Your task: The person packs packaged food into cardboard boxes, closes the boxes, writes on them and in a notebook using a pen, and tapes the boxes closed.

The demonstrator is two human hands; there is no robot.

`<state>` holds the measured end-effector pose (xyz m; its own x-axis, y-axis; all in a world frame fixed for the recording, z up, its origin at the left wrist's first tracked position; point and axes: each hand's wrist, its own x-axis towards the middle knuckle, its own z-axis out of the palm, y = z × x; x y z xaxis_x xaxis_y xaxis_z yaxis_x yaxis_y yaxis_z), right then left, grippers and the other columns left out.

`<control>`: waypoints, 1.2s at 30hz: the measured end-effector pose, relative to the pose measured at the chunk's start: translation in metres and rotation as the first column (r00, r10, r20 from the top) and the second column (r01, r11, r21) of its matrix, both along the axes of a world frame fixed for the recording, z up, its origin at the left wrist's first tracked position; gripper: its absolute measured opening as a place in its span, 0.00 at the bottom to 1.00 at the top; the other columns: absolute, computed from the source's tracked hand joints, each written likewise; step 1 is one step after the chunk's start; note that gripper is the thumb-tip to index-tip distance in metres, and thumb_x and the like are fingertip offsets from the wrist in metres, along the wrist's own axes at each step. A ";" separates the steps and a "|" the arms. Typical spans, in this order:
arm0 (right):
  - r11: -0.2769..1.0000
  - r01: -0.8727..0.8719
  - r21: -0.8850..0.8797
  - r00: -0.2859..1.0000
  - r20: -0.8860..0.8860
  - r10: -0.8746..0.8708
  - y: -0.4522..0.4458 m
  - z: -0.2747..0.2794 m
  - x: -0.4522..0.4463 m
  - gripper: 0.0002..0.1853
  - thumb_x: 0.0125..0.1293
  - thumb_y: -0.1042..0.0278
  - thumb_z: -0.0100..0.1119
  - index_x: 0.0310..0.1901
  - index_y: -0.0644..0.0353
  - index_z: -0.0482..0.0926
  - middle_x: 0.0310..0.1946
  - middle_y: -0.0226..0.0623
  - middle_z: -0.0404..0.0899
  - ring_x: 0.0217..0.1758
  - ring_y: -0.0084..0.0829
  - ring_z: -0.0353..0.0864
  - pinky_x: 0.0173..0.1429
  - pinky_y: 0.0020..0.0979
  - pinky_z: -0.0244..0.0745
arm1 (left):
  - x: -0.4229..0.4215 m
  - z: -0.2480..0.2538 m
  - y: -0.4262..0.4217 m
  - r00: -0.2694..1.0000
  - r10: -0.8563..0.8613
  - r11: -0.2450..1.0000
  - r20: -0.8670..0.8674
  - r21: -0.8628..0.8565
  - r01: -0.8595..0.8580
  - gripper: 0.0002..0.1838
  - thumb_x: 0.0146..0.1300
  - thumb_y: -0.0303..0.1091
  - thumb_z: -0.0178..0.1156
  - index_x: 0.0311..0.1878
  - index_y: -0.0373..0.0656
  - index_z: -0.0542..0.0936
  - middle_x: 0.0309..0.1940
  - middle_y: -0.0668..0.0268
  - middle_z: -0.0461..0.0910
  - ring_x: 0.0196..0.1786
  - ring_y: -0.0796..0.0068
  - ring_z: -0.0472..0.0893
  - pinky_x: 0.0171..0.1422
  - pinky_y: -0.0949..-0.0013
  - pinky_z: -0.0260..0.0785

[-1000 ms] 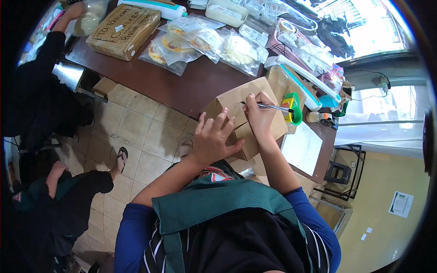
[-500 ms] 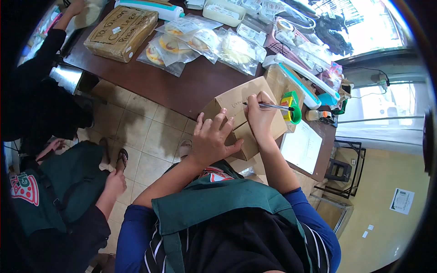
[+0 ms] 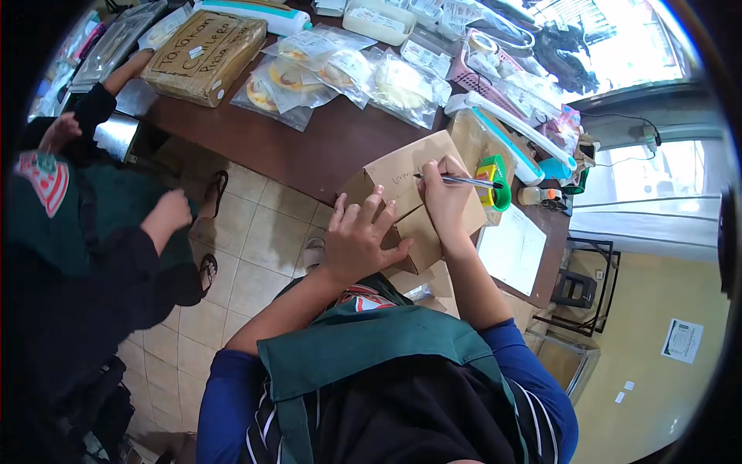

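A brown cardboard box (image 3: pixel 403 176) rests tilted at the table's near edge, with handwriting on its upper face. My right hand (image 3: pixel 443 197) grips a pen (image 3: pixel 468 182) whose tip meets the cardboard just past the last letters. Spread over the box's left side, my left hand (image 3: pixel 360 236) lies with fingers apart, pressing on the cardboard. Part of the box's lower side is hidden by my hands. Right beside the box stands a green and yellow tape dispenser (image 3: pixel 498 185).
Clear plastic packets (image 3: pixel 297 81) and a taped, hand-lettered carton (image 3: pixel 205 56) lie on the brown table (image 3: pixel 270 143). A pink basket (image 3: pixel 473 77), a long white and teal device (image 3: pixel 506 135) and a paper sheet (image 3: pixel 514 247) are at right. Two other people's arms reach in at left.
The pen has shifted slightly left along the box, and the writing looks a little longer. At left, a person in a green apron has moved forward, and another hand now touches the lettered carton.
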<state>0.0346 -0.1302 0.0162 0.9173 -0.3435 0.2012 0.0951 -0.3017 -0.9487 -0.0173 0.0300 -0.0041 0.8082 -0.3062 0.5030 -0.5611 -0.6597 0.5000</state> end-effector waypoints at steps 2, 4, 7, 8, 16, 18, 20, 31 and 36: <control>1.000 0.009 0.021 1.000 0.029 -0.010 0.000 -0.005 0.003 0.18 0.59 0.78 0.54 0.15 0.60 0.59 0.11 0.26 0.62 0.13 0.17 0.67 0.17 0.21 0.59 | 0.000 0.000 0.000 1.000 -0.009 1.000 0.000 0.005 0.009 0.29 0.46 0.57 0.63 0.45 0.45 0.80 0.51 0.59 0.72 0.40 0.63 0.79 0.55 0.46 0.67; 0.999 0.018 0.041 0.998 0.059 -0.020 -0.001 -0.007 0.005 0.19 0.59 0.78 0.54 0.15 0.60 0.58 0.11 0.26 0.61 0.13 0.17 0.67 0.17 0.22 0.59 | 0.000 0.000 0.000 1.000 -0.007 1.000 0.002 0.003 0.007 0.29 0.46 0.57 0.63 0.45 0.45 0.80 0.51 0.59 0.72 0.40 0.63 0.79 0.55 0.46 0.67; 0.999 0.019 -0.046 0.998 0.064 -0.016 -0.001 -0.006 0.003 0.19 0.59 0.78 0.54 0.15 0.60 0.58 0.11 0.26 0.61 0.13 0.16 0.66 0.16 0.22 0.58 | -0.001 0.001 0.000 1.000 -0.003 1.000 0.006 0.003 0.003 0.29 0.46 0.57 0.64 0.45 0.45 0.79 0.51 0.59 0.72 0.40 0.63 0.79 0.55 0.46 0.67; 1.000 0.026 -0.016 0.999 0.036 -0.025 -0.001 -0.003 0.001 0.18 0.59 0.78 0.54 0.15 0.60 0.59 0.11 0.27 0.62 0.13 0.16 0.67 0.16 0.22 0.59 | -0.001 0.001 0.000 1.000 -0.001 1.000 0.008 0.005 0.001 0.29 0.46 0.57 0.64 0.45 0.45 0.79 0.50 0.59 0.72 0.40 0.63 0.79 0.55 0.46 0.67; 0.998 0.017 -0.053 1.000 -0.003 -0.018 -0.013 -0.001 0.010 0.17 0.59 0.77 0.54 0.16 0.59 0.62 0.12 0.29 0.67 0.14 0.19 0.71 0.19 0.20 0.64 | -0.001 0.001 0.000 1.000 -0.011 1.000 -0.002 -0.005 0.011 0.29 0.47 0.56 0.63 0.46 0.45 0.79 0.52 0.58 0.72 0.38 0.64 0.77 0.56 0.45 0.66; 1.000 0.021 -0.019 1.000 0.009 -0.021 -0.011 -0.002 0.011 0.17 0.59 0.77 0.55 0.15 0.60 0.62 0.12 0.29 0.66 0.14 0.18 0.70 0.19 0.21 0.63 | -0.001 0.000 0.000 1.000 -0.012 1.000 -0.005 -0.009 0.012 0.29 0.48 0.57 0.62 0.46 0.45 0.78 0.53 0.58 0.72 0.36 0.64 0.76 0.56 0.44 0.66; 0.999 0.028 0.014 0.999 0.019 -0.029 -0.011 -0.003 0.011 0.18 0.59 0.76 0.56 0.15 0.61 0.61 0.11 0.28 0.65 0.14 0.17 0.69 0.19 0.22 0.61 | -0.001 0.001 -0.001 1.000 -0.004 1.000 -0.014 0.002 0.004 0.28 0.46 0.56 0.64 0.45 0.45 0.80 0.51 0.59 0.72 0.40 0.63 0.79 0.58 0.45 0.65; 0.994 0.058 -0.092 0.998 0.033 -0.055 -0.027 -0.020 0.010 0.18 0.55 0.78 0.56 0.14 0.62 0.58 0.11 0.29 0.60 0.13 0.18 0.64 0.19 0.24 0.60 | -0.001 0.002 -0.001 1.000 0.005 1.000 -0.006 0.011 -0.005 0.29 0.45 0.57 0.64 0.45 0.45 0.80 0.50 0.60 0.73 0.40 0.63 0.78 0.57 0.45 0.66; 0.996 0.081 0.042 0.996 0.037 -0.083 -0.013 -0.006 0.009 0.17 0.57 0.78 0.55 0.15 0.60 0.60 0.11 0.29 0.64 0.13 0.17 0.66 0.17 0.22 0.61 | -0.001 0.000 -0.001 1.000 -0.004 1.000 0.005 -0.015 0.004 0.28 0.47 0.57 0.61 0.46 0.45 0.79 0.53 0.58 0.73 0.36 0.64 0.76 0.55 0.43 0.66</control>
<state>0.0440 -0.1436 0.0106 0.8776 -0.4257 0.2206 0.1086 -0.2717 -0.9562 -0.0186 0.0289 -0.0044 0.8047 -0.3016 0.5115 -0.5659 -0.6503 0.5069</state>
